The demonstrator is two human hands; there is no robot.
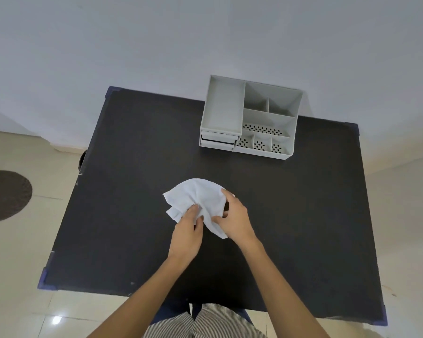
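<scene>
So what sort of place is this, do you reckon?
Likely a room at home or a small office: a black table against a plain wall, a grey desk organiser on it, pale floor tiles with a round mat.

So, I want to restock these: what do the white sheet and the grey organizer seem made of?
The white sheet looks like thin matte cloth or a wipe, unclear which: it crumples in soft folds. The grey organizer looks like matte moulded plastic: thin rigid walls, punched holes in its floor.
</scene>
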